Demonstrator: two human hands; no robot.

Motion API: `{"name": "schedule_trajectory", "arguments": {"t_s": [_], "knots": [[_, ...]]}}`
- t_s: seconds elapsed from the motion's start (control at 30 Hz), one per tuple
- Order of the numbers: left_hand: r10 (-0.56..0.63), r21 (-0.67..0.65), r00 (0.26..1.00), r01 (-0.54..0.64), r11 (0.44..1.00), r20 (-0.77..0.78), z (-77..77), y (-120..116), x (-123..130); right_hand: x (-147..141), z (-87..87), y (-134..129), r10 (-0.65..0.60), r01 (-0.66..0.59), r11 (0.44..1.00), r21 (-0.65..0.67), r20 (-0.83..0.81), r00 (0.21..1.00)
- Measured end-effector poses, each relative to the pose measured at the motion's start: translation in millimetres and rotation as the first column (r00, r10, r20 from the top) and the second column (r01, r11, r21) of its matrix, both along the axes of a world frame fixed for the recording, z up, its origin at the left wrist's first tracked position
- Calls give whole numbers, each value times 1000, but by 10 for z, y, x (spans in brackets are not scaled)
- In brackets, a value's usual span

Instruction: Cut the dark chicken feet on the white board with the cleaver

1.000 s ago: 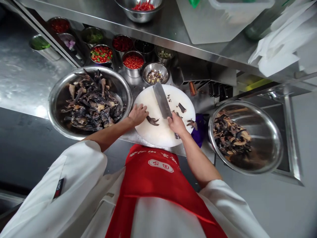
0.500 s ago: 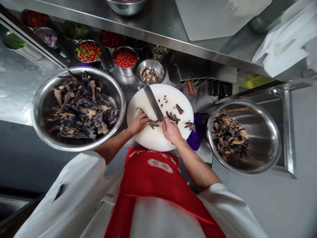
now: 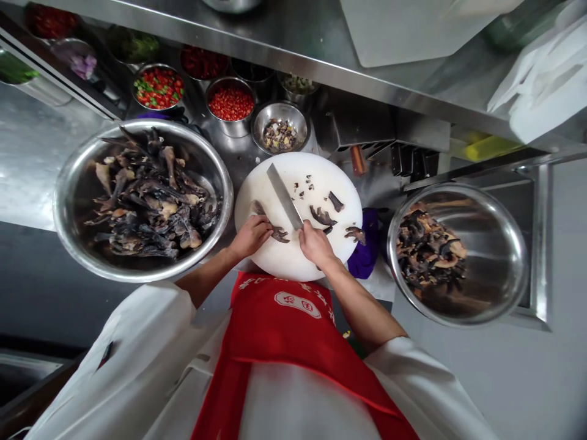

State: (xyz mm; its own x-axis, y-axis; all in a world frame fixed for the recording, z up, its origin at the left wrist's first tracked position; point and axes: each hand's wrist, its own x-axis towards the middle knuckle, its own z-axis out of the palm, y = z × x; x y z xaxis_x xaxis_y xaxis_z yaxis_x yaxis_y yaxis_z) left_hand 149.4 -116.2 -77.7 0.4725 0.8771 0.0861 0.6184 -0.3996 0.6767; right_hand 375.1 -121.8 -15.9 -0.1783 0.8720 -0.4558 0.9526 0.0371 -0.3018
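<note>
You have one cleaver [image 3: 285, 198], its handle clamped in the closed fingers of your right hand [image 3: 317, 245]. Your left hand [image 3: 252, 236] has its fingers together, clamped over the middle of one dark poultry foot [image 3: 279, 234], which is on the left half of the single round white cutting board [image 3: 275, 264]. Right of the blade you have four larger dark pieces [image 3: 322, 216], one at the board's right rim, plus a scatter of crumbs too small to count surely. Two large steel basins flank you: the left basin [image 3: 214, 168] heaped with dark poultry feet, the right basin [image 3: 498, 256] part filled with cut pieces.

Your cleaver points away and to the left, its long axis diagonal, handle end nearest you. The foot under your fingers runs roughly parallel, toes toward you and to the right. You cannot tell whether the blade touches the board.
</note>
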Motion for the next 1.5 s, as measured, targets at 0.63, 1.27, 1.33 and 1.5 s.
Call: {"name": "schedule_trajectory", "arguments": {"t_s": [0.63, 1.27, 1.33, 1.5], "knots": [[167, 48, 983, -171, 984, 78, -136, -102, 194, -355, 248, -61, -144, 153, 980, 126, -78, 986], [147, 107, 975, -166, 980, 166, -177, -90, 198, -478, 84, -89, -83, 83, 997, 9, -11, 997], [150, 95, 976, -167, 981, 157, -172, -93, 191, -479, 7, -75, -85, 85, 996, 15, -1, 996], [140, 95, 983, -151, 984, 115, -153, -123, 155, -295, 129, 42, -152, 154, 985, 76, -33, 988]]}}
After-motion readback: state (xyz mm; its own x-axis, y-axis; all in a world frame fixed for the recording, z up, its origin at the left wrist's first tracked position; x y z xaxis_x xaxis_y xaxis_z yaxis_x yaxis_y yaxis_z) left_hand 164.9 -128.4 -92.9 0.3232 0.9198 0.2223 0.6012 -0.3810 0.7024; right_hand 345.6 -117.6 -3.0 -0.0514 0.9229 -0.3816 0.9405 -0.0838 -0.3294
